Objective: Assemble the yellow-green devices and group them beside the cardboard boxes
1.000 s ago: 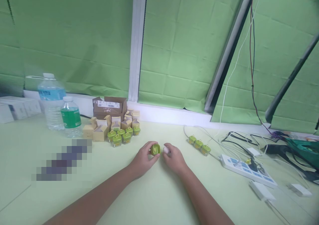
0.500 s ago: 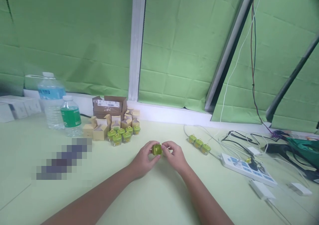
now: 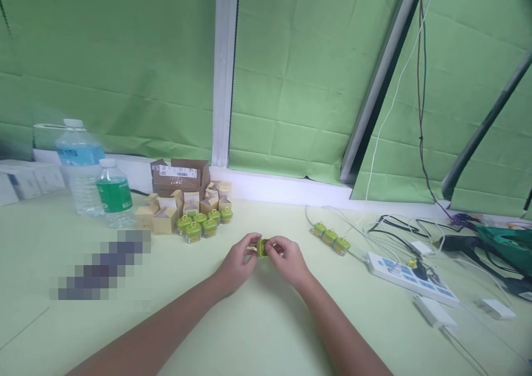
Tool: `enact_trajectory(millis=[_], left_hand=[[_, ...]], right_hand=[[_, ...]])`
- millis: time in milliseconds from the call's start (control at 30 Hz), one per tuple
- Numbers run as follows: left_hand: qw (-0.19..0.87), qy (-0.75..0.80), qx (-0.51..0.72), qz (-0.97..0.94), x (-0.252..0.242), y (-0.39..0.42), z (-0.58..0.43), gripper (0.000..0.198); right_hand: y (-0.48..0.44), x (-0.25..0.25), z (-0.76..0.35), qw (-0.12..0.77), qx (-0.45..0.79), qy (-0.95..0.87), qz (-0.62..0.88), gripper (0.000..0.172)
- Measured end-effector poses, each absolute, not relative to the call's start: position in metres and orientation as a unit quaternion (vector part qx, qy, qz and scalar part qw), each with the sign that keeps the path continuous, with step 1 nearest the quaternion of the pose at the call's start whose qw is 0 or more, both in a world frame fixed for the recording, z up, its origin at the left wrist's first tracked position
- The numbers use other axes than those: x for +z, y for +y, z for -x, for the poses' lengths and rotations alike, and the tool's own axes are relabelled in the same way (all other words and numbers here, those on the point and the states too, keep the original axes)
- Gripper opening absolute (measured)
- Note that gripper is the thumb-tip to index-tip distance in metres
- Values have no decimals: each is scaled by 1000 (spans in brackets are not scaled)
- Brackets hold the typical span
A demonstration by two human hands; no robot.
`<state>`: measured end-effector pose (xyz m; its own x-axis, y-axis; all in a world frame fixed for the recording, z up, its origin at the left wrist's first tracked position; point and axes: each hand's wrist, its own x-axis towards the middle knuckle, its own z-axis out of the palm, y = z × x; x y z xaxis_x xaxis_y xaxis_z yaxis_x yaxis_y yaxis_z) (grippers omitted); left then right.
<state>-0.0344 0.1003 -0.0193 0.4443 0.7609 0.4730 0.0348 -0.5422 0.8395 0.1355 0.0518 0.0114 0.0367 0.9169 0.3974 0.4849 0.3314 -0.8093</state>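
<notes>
A small olive-green plastic lid (image 3: 261,248) is held just above the table, turned on its side so part of its hollow inside shows. My right hand (image 3: 287,258) pinches it at its right edge with thumb and fingertips. My left hand (image 3: 239,262) curls around its left side, fingertips against it and the thumb a little lower. Fingers hide some of the lid. To the left stands a cluster of small clear containers with green lids (image 3: 193,231), each lid topped by a loop. Three similar containers (image 3: 330,237) form a row at the right.
Small open cardboard boxes (image 3: 165,219) stand behind the left cluster, before a larger brown carton (image 3: 179,177). Two water bottles (image 3: 114,196) are farther left. On the right lie a white power strip (image 3: 411,279), tangled cables and a white adapter (image 3: 435,313). A blurred patch covers the table's left.
The lid has turned from facing me with its hollow side to standing edge-on. My left thumb has shifted off its front, and my right fingers have closed over its right edge.
</notes>
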Motion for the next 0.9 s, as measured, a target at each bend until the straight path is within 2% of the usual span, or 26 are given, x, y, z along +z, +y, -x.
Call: enact_trajectory(millis=[100, 233, 567, 767, 900], left_hand=[[497, 260, 444, -699, -16, 103, 33, 19], [566, 256, 440, -648, -12, 105, 31, 15], [571, 285, 453, -622, -12, 106, 30, 14], [567, 318, 477, -591, -12, 107, 30, 27], [562, 324, 478, -593, -12, 108, 30, 28]], right_hand=[[49, 14, -134, 483, 223, -661, 529, 19], [48, 14, -133, 485, 214, -665, 527, 19], [48, 14, -132, 467, 170, -672, 550, 20], [49, 12, -131, 463, 161, -671, 556, 18], [50, 10, -132, 465, 159, -672, 554, 18]])
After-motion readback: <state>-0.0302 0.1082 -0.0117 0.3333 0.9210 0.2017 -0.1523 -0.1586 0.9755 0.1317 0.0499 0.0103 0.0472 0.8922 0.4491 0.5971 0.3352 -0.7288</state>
